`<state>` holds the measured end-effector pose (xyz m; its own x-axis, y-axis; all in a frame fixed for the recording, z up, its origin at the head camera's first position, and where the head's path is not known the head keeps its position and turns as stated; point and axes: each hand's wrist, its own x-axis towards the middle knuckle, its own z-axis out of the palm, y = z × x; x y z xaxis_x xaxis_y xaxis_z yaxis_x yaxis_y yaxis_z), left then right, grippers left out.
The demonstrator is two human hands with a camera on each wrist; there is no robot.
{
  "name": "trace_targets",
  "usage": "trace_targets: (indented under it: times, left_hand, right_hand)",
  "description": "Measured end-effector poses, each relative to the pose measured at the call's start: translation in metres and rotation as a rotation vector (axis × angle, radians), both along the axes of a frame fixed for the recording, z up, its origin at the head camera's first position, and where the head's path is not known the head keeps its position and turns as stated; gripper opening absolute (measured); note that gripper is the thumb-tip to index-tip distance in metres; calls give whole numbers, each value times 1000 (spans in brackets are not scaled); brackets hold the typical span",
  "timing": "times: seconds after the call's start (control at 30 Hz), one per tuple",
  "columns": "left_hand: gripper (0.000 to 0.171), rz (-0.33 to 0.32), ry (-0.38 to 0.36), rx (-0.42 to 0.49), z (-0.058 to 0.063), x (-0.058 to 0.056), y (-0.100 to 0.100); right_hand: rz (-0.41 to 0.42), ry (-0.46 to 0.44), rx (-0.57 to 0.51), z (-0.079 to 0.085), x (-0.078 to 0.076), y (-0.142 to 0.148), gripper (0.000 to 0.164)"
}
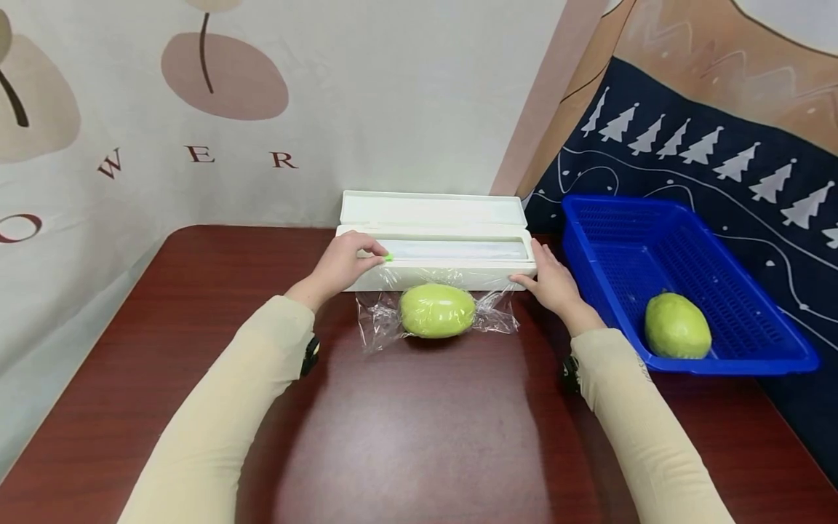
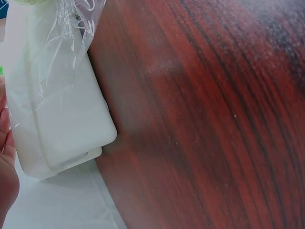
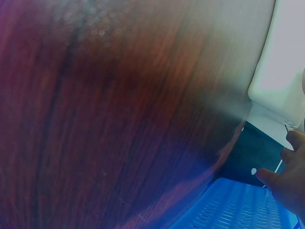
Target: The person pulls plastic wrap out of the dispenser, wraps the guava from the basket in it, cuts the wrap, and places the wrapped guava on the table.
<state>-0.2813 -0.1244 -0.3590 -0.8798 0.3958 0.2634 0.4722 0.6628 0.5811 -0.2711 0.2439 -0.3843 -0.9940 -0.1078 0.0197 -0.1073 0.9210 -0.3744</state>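
Observation:
A white cling film dispenser (image 1: 452, 276) lies at the table's back edge, its lid (image 1: 432, 209) raised behind it. My left hand (image 1: 345, 262) pinches a small green slider (image 1: 389, 257) near the left of the dispenser's top. At the other end, my right hand (image 1: 553, 280) holds the dispenser's right side, thumb on the front face. Clear film (image 1: 382, 320) runs down over the front and surrounds a green oval fruit (image 1: 437, 311) on the table, bunched at both sides. In the left wrist view, film (image 2: 71, 28) drapes over the dispenser's white body (image 2: 71, 119).
Right of the dispenser stands a blue plastic basket (image 1: 605, 291) with one unwrapped green fruit (image 1: 677, 326) inside. A printed cloth (image 1: 406, 94) hangs directly behind the dark red table (image 1: 419, 437). Another cloth, navy with white trees (image 1: 733, 164), is behind the basket.

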Motion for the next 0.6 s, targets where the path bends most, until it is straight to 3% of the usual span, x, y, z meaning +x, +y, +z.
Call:
trace_targets:
  times: [0.6]
  left_hand:
    - [13,-16,23,-20,2,-1,-4]
  right_hand:
    - [-1,4,-2,0,0,0,85]
